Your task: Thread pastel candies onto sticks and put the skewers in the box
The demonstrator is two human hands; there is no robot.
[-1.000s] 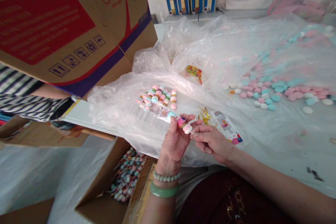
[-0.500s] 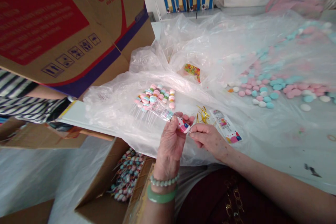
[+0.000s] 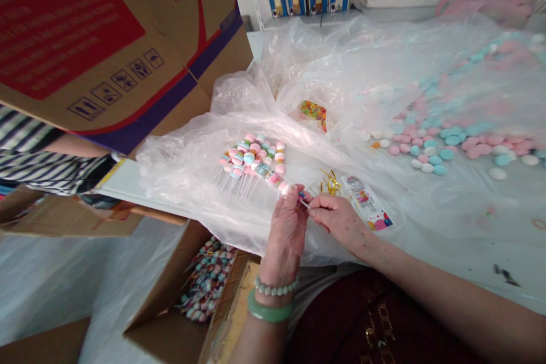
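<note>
My left hand is closed around a printed clear candy bag with pink and blue marshmallow-like candies inside. The bag's upper end points away toward the pile. At its lower end my right hand pinches a thin white stick between thumb and forefinger. Just beyond lies a heap of candy skewers with their white sticks toward me. Gold twist ties sit behind my right hand. Beside them a flat printed bag rests on the plastic sheet.
Loose pink, blue and white candies spread across the plastic sheet on the right. A large cardboard carton stands at left. Below the table edge, an open box holds finished-looking skewers. Ring-shaped candies lie farther back.
The candies have come into clearer view inside the bag, whose printed lower end has slid down into my left hand. Both hands stay close together, the left slightly more to the right.
</note>
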